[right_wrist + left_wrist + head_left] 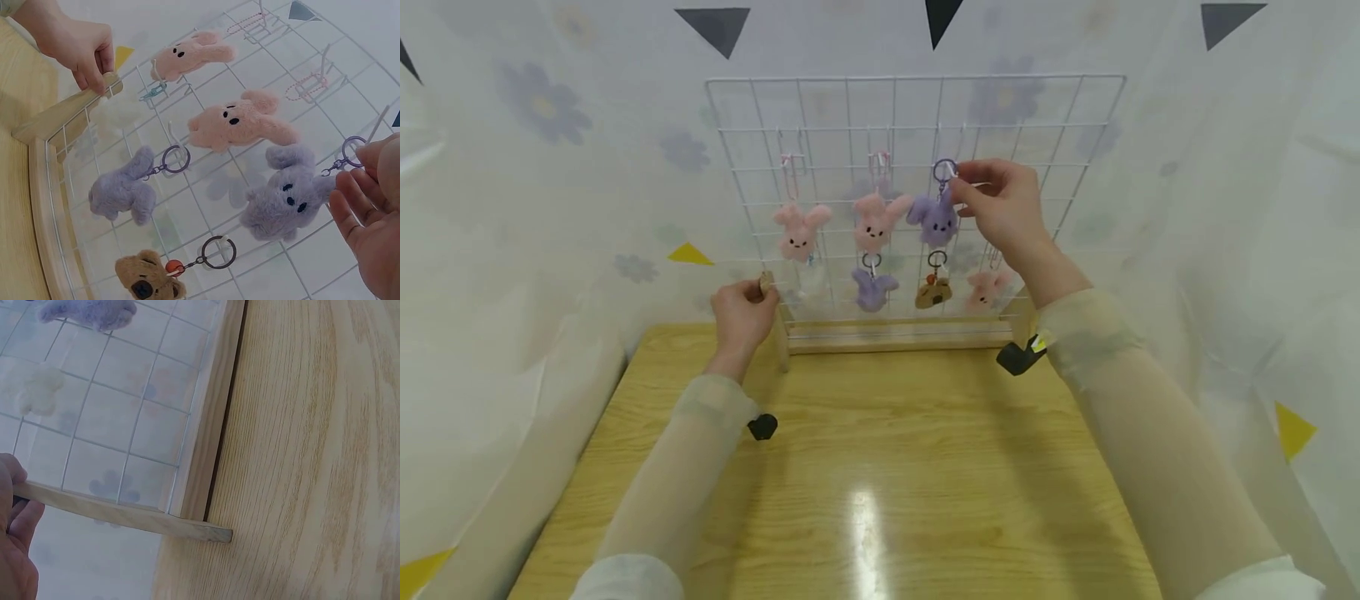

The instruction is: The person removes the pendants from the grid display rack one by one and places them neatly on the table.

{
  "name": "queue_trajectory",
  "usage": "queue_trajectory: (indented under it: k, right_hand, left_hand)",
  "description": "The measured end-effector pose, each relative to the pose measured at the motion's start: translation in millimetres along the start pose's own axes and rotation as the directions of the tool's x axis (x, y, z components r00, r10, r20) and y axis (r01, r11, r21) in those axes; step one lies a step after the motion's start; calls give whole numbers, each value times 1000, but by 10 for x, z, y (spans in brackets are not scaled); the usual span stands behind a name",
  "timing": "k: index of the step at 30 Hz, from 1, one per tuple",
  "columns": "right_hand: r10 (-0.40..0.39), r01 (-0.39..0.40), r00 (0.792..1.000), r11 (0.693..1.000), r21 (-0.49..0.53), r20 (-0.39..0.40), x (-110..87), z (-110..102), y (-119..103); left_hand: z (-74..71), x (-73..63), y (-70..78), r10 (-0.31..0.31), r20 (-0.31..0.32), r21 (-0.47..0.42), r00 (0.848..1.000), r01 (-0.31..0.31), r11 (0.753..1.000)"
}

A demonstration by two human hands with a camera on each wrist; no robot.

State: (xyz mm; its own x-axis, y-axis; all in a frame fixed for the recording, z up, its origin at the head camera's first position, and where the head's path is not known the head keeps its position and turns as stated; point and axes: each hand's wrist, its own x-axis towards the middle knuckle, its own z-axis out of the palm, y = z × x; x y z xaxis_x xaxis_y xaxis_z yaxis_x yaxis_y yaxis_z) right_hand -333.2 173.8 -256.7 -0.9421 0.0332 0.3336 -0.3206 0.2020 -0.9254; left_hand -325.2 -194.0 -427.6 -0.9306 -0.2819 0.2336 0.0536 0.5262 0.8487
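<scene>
A white wire grid rack (917, 79) stands upright in a wooden base, with plush keychains hung in two rows. My right hand (1003, 200) pinches the key ring of a purple bunny keychain (287, 194) in the upper row. Part of that ring is hidden behind the fingers. My left hand (743, 317) grips the top of the wooden side post (119, 512) at the rack's left end. Beside the held keychain hang two pink bunny keychains (874, 223). Below are another purple bunny keychain (125, 187), a brown bear keychain (147, 275) and a pale pink one (985, 287).
A pale, fluffy white keychain (37, 390) hangs low at the left, blurred. The rack stands at the back of a wood-grain table (880, 450). Behind it hangs a flower-printed white curtain (587, 208) with dark and yellow triangles.
</scene>
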Motion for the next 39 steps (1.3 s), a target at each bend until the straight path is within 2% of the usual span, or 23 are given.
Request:
queue_trajectory:
  k: [12, 19, 23, 33, 39]
  right_hand:
    - [-2, 3, 1000, 997, 72, -18, 15, 16, -9]
    - [17, -16, 1000, 998, 68, -21, 6, -1, -57]
    - [15, -14, 1000, 997, 70, -13, -9, -12, -82]
    - [-12, 13, 1000, 987, 161, -7, -42, -30, -108]
    - [-3, 3, 1000, 985, 171, -3, -98, -73, -164]
  left_hand:
    - [-6, 15, -36, 22, -8, -1, 1000, -22, 1000]
    - [-6, 35, -20, 39, -11, 15, 999, -39, 999]
    - [-10, 28, -20, 37, -12, 12, 999, -36, 999]
    - [-11, 24, -21, 43, -20, 4, 999, -43, 999]
    - [-24, 20, -17, 22, -5, -3, 1000, -22, 1000]
